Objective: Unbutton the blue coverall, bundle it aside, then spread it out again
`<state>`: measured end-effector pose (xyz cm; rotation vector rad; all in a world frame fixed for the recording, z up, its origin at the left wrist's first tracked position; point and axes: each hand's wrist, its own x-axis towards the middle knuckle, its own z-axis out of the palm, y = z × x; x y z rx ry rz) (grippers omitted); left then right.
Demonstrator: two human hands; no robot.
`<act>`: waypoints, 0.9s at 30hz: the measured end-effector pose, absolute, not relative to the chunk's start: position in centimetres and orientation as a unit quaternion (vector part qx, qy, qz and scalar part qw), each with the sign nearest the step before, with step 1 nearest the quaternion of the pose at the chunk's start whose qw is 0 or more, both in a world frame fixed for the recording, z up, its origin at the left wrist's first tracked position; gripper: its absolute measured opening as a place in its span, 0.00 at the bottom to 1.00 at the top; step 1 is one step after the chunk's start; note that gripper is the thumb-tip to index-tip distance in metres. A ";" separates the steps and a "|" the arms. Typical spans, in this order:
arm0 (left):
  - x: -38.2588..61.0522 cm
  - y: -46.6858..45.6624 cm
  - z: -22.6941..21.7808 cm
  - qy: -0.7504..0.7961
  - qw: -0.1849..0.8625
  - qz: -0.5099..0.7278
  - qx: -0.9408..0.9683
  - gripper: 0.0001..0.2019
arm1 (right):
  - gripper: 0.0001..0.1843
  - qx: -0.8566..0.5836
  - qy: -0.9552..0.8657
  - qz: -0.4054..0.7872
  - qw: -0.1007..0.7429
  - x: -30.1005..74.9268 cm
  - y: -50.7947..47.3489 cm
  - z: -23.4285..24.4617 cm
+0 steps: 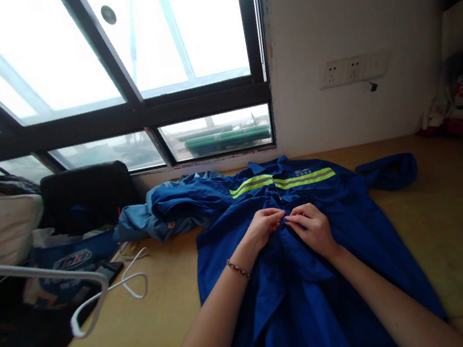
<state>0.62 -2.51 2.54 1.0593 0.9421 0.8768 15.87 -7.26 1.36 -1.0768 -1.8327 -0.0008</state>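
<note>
A blue work jacket [230, 260] with a yellow-green reflective stripe across the chest lies spread face up, its collar away from me and its lower part hanging towards me. My left hand [265, 225], with a beaded bracelet at the wrist, pinches the front edge of the jacket near the middle. Close beside it, my right hand [313, 227] pinches the same front opening from the other side. The fingertips of both hands nearly meet. Whatever small part lies between them, such as a button, is too hidden to make out.
The jacket lies on a yellowish wooden table [461, 244]. Lighter blue clothing [135, 222] is bunched at the left, near a white cable [138, 293]. Bags, one a blue printed bag [71, 259], stand further left. A window and a wall socket [352, 69] are behind.
</note>
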 end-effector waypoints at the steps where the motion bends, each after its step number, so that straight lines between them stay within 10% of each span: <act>1: 0.7 -2.4 2.3 0.425 0.666 0.395 0.468 0.16 | 0.07 -0.446 -0.753 0.000 0.484 15.8 -7.2 1.4; 16: 2.1 -3.0 1.2 0.429 0.472 0.464 0.615 0.12 | 0.03 -0.514 -0.721 0.051 0.462 15.6 -6.1 0.2; 21: 2.0 -3.3 1.0 0.413 0.413 0.447 0.677 0.10 | 0.24 -0.477 -0.742 0.081 0.464 15.8 -6.0 0.1; 27: 1.9 -3.6 1.2 0.386 0.353 0.407 0.749 0.10 | 0.08 -0.525 -0.746 0.097 0.398 16.0 -5.9 -0.6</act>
